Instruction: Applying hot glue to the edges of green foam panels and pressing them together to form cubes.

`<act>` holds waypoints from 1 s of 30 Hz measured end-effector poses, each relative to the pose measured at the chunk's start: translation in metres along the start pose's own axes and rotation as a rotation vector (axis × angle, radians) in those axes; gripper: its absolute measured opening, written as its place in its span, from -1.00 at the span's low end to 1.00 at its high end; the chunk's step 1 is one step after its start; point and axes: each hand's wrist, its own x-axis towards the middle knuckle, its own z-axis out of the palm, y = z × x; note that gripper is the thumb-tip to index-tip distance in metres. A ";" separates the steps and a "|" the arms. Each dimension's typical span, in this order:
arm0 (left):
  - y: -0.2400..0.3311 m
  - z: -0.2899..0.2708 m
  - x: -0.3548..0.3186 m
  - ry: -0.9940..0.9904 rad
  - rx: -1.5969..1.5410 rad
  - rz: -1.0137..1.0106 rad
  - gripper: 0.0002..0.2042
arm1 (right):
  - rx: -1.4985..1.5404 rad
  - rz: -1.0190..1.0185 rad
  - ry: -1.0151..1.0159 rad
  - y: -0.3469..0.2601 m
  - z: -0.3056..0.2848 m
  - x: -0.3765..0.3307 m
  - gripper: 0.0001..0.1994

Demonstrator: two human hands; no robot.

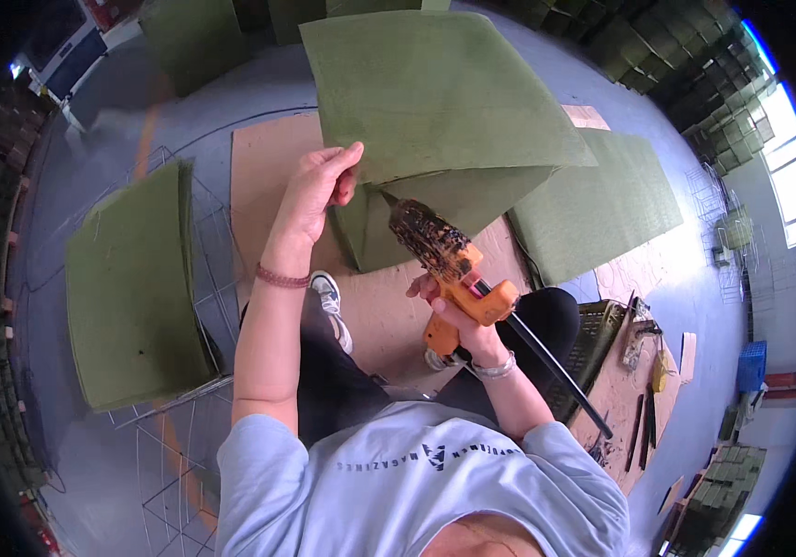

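My right hand (461, 327) is wrapped round the handle of an orange glue gun (486, 299). Dark residue crusts its front half, and a long black glue stick (560, 379) runs out of its rear. The nozzle points up and left at a seam under the green panel (435, 88), a box-like piece with a broad top and folded sides. At this piece's near left corner, my left hand (317, 190) is closed with the thumb over curled fingers, pinching the edge. Part of the left fingers is hidden.
A stack of green sheets (133, 288) lies on a wire rack (175, 455) at left. Another green panel (602, 209) rests on cardboard (272, 172) at right. A plastic crate (593, 343) and a board with tools (616, 399) stand beside my right knee.
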 end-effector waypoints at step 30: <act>-0.001 0.001 0.003 0.017 -0.108 -0.001 -0.72 | -0.127 -0.034 0.018 0.013 0.007 0.008 -0.91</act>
